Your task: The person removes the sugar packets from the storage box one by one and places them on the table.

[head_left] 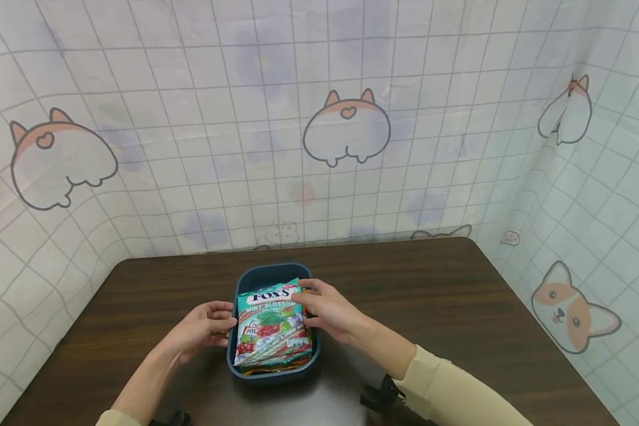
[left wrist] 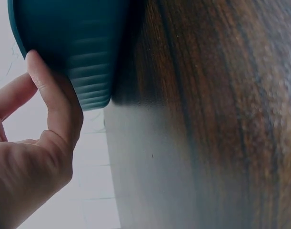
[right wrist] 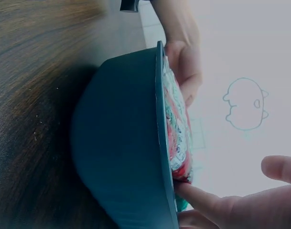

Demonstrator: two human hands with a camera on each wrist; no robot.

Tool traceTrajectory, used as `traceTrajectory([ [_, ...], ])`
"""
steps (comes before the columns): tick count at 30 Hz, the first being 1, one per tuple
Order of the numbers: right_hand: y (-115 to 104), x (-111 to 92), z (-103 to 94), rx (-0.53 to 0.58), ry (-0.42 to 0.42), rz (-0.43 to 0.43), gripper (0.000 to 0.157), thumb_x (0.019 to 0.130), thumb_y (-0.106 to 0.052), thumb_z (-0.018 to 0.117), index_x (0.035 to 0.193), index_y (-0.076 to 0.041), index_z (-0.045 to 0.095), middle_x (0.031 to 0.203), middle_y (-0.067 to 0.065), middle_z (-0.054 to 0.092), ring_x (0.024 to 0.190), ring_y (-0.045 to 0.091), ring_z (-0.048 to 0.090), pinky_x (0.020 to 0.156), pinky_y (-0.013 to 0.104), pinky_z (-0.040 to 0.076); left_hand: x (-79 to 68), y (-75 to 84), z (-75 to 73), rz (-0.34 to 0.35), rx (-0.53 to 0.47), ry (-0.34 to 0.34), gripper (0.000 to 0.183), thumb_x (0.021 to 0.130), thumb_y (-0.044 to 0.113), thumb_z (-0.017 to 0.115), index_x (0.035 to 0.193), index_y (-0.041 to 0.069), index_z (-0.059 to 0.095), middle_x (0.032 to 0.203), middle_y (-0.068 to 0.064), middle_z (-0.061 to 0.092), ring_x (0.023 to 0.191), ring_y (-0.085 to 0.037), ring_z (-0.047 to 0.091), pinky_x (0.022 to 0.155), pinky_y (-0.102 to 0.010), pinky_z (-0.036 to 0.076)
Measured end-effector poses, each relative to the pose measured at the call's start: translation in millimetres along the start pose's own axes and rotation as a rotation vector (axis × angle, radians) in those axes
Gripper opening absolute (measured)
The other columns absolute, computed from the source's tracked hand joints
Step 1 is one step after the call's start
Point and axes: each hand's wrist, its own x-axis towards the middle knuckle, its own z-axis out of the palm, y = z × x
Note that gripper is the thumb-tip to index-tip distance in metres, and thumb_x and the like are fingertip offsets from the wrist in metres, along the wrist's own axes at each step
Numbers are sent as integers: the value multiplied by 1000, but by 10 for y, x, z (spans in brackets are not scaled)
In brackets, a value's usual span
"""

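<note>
A dark blue plastic storage bin (head_left: 268, 273) stands on the table, with a ribbed end wall in the left wrist view. In it lies a green and red Fox's candy bag (head_left: 268, 328), on top of another packet with an orange edge (head_left: 277, 370). The left hand (head_left: 205, 328) holds the bin's left rim with bent fingers; in the left wrist view one fingertip (left wrist: 35, 59) is right at the rim. On the other side, the right hand (head_left: 332, 310) touches the candy bag's right edge. Its lower fingers (right wrist: 205, 200) slip between bag and rim, and one finger (right wrist: 278, 168) stands apart.
The dark wood-grain table (head_left: 415, 290) carries the bin near its middle. A white grid-patterned cloth (head_left: 207, 148) with cartoon corgis hangs behind and along the sides. Dark wrist devices (head_left: 380, 395) sit below both forearms.
</note>
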Motion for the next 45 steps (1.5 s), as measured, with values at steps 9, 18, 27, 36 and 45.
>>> traceTrajectory([
  [9,-23,-16,-36,-2,-24,-24,56,106,-18,58,152,4,35,145,25,48,129,36,55,110,49,41,6,37,17,-9,-1,21,54,102,11,62,142,-13,34,112,-14,62,86,-21,62,72,-33,58],
  [18,74,57,-21,12,-9,-4,45,105,-18,60,144,3,49,148,20,44,124,33,54,109,49,42,21,13,16,-10,4,-1,56,103,12,62,144,-13,33,111,-12,63,86,-19,63,74,-33,58],
  [27,175,100,17,9,-18,21,46,103,-16,63,145,-4,52,143,15,47,112,28,59,96,42,52,38,-10,27,-15,1,4,57,103,14,62,145,-12,33,113,-13,62,87,-21,61,74,-34,58],
  [36,274,169,96,-92,-27,5,52,97,-12,72,146,-15,56,143,14,45,106,27,61,89,38,54,31,-36,10,-11,-10,4,58,103,14,62,145,-11,32,112,-12,62,85,-21,61,73,-33,58],
  [45,352,281,150,-198,-32,-46,56,92,-15,79,144,-23,59,136,11,52,104,27,61,84,38,56,24,-66,-19,-25,-35,16,59,104,16,62,147,-10,31,116,-13,61,88,-21,62,74,-33,58],
])
